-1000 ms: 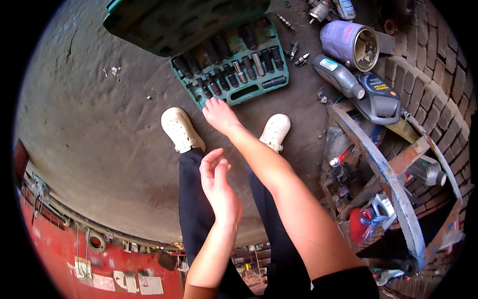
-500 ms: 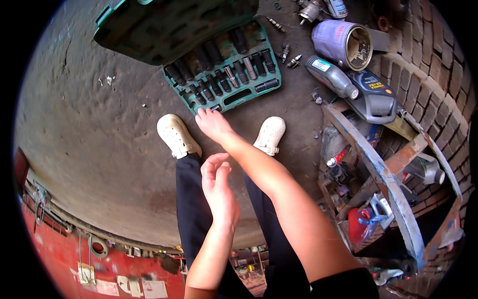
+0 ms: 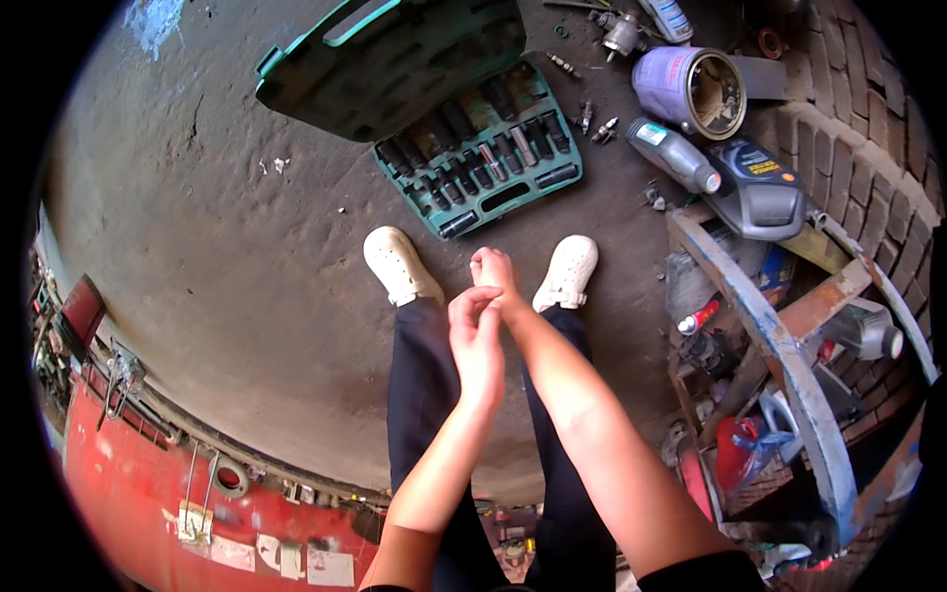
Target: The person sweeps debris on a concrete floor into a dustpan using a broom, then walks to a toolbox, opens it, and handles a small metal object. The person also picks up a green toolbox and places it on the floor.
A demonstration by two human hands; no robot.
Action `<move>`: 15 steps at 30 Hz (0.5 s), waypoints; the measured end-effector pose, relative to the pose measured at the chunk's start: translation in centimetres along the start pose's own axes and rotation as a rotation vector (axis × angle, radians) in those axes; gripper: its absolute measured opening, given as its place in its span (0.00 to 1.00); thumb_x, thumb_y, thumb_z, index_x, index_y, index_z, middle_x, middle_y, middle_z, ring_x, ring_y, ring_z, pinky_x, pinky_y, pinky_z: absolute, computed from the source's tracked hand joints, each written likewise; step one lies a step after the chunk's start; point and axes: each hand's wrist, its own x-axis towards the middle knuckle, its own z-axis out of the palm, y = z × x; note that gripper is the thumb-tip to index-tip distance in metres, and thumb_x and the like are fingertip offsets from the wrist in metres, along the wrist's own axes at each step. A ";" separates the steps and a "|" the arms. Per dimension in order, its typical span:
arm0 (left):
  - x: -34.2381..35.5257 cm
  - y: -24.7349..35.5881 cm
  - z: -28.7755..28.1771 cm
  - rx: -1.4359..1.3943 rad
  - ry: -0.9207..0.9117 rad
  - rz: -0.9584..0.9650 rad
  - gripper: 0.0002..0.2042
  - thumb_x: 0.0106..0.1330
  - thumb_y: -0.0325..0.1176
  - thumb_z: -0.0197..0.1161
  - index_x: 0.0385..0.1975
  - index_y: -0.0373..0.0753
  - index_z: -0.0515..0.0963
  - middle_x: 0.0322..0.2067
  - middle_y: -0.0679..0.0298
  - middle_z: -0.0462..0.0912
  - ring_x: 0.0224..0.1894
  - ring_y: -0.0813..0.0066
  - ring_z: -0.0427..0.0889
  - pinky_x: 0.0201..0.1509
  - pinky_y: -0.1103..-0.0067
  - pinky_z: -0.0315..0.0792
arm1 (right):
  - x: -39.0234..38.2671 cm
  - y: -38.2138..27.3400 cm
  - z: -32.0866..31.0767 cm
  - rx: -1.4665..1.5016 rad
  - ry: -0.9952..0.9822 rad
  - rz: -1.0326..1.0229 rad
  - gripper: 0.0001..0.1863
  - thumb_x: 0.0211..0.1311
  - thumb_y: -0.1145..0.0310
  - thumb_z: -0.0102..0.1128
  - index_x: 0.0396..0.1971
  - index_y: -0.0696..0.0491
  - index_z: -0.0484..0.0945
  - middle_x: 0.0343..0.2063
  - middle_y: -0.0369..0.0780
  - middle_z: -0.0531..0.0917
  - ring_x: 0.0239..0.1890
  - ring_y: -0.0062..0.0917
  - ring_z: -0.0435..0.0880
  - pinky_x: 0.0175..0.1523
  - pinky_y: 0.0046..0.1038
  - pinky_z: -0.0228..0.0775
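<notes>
My left hand (image 3: 477,340) and my right hand (image 3: 495,273) meet in front of me, above my white shoes (image 3: 400,264) and dark trousers. The left hand's fingers wrap over the right hand near the wrist. Neither hand holds a tool. On the concrete floor ahead lies an open green socket set case (image 3: 472,163) with several dark sockets in rows, its lid (image 3: 390,61) folded back. The hands hang well short of the case.
A purple paint can (image 3: 691,91), a grey bottle (image 3: 674,156) and a dark oil jug (image 3: 760,187) lie at the right by a brick wall (image 3: 868,178). A blue metal frame (image 3: 789,345) with cluttered parts stands at right. Red machinery (image 3: 148,474) runs along the lower left.
My right hand has drawn back from its reach toward the socket case and now touches my left hand. The view has tilted, so the case sits lower in the picture.
</notes>
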 end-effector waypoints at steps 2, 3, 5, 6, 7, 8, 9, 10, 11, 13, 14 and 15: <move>0.2 0.3 0.3 0.039 -0.076 -0.016 0.06 0.64 0.26 0.51 0.39 0.37 0.73 0.38 0.70 0.74 0.37 0.85 0.69 0.45 0.86 0.63 | 0.8 0.2 0.9 0.053 0.007 0.004 0.09 0.52 0.67 0.60 0.32 0.53 0.75 0.35 0.43 0.78 0.44 0.38 0.74 0.49 0.37 0.68; 0.2 0.5 0.2 0.008 -0.083 -0.046 0.06 0.64 0.26 0.51 0.39 0.37 0.73 0.37 0.70 0.74 0.37 0.85 0.69 0.45 0.86 0.63 | 1.2 0.3 1.5 0.025 0.094 -0.026 0.11 0.51 0.67 0.61 0.33 0.53 0.74 0.36 0.43 0.77 0.45 0.38 0.73 0.49 0.37 0.67; 0.2 0.7 -0.9 -0.059 -0.066 -0.104 0.06 0.65 0.26 0.51 0.38 0.37 0.73 0.37 0.70 0.74 0.36 0.86 0.68 0.44 0.87 0.63 | 1.4 -2.5 1.3 -0.029 0.240 -0.102 0.15 0.49 0.67 0.64 0.36 0.53 0.72 0.37 0.42 0.76 0.46 0.38 0.72 0.49 0.36 0.66; 0.2 0.5 -1.2 -0.099 -0.044 -0.120 0.06 0.65 0.26 0.51 0.38 0.37 0.74 0.37 0.71 0.75 0.37 0.86 0.69 0.43 0.87 0.63 | 1.6 -3.9 1.1 0.018 0.365 -0.010 0.21 0.45 0.67 0.68 0.39 0.54 0.70 0.37 0.43 0.75 0.45 0.38 0.72 0.49 0.36 0.66; 0.2 0.8 -1.2 -0.102 -0.037 -0.123 0.06 0.65 0.26 0.51 0.38 0.37 0.74 0.37 0.71 0.75 0.37 0.86 0.69 0.43 0.87 0.63 | 2.1 -4.3 1.3 -0.011 0.451 0.034 0.27 0.40 0.66 0.72 0.40 0.54 0.68 0.39 0.44 0.74 0.45 0.39 0.72 0.50 0.35 0.66; 0.3 1.1 -1.1 -0.105 -0.029 -0.126 0.06 0.65 0.26 0.51 0.38 0.37 0.74 0.37 0.71 0.75 0.37 0.87 0.69 0.43 0.87 0.63 | 2.5 -4.7 1.5 -0.019 0.454 0.069 0.29 0.38 0.65 0.73 0.41 0.55 0.68 0.39 0.44 0.73 0.45 0.39 0.72 0.51 0.35 0.66; 0.3 1.4 -1.1 -0.108 -0.020 -0.129 0.06 0.65 0.26 0.52 0.38 0.37 0.74 0.37 0.71 0.75 0.37 0.87 0.69 0.43 0.87 0.63 | 2.9 -5.2 1.7 -0.027 0.456 0.103 0.32 0.35 0.64 0.75 0.41 0.55 0.67 0.39 0.44 0.73 0.45 0.39 0.72 0.51 0.34 0.66; 0.3 1.4 -1.3 -0.124 -0.040 -0.112 0.05 0.66 0.26 0.52 0.38 0.37 0.74 0.37 0.71 0.75 0.38 0.87 0.70 0.43 0.87 0.63 | 3.2 -5.4 1.9 -0.039 0.438 0.150 0.34 0.33 0.63 0.76 0.41 0.55 0.66 0.40 0.44 0.73 0.45 0.38 0.72 0.52 0.34 0.67; 0.3 1.6 -1.4 -0.130 -0.036 -0.112 0.06 0.65 0.26 0.52 0.38 0.37 0.74 0.37 0.70 0.75 0.37 0.86 0.70 0.43 0.87 0.64 | 3.5 -5.5 2.1 -0.043 0.455 0.148 0.32 0.33 0.63 0.76 0.39 0.54 0.66 0.39 0.44 0.72 0.45 0.38 0.72 0.50 0.34 0.67; 0.7 1.9 -2.0 -0.147 -0.002 -0.101 0.06 0.64 0.25 0.53 0.38 0.36 0.74 0.37 0.69 0.75 0.36 0.85 0.69 0.43 0.87 0.64 | 3.8 -5.2 2.5 -0.060 0.474 0.149 0.31 0.34 0.63 0.76 0.37 0.54 0.66 0.38 0.44 0.72 0.45 0.39 0.72 0.49 0.34 0.68; 0.8 2.0 -2.3 -0.164 0.015 -0.105 0.06 0.64 0.25 0.52 0.38 0.36 0.74 0.38 0.68 0.75 0.36 0.85 0.69 0.43 0.87 0.64 | 4.2 -4.8 2.5 -0.013 0.479 0.151 0.29 0.36 0.64 0.75 0.37 0.55 0.65 0.38 0.45 0.72 0.44 0.39 0.73 0.48 0.35 0.69; 0.9 2.2 -2.6 -0.181 0.030 -0.108 0.06 0.64 0.25 0.52 0.39 0.36 0.74 0.38 0.67 0.75 0.36 0.85 0.69 0.43 0.86 0.64 | 4.4 -4.4 2.5 0.034 0.454 0.144 0.27 0.40 0.66 0.73 0.37 0.56 0.65 0.38 0.45 0.72 0.42 0.41 0.74 0.46 0.37 0.69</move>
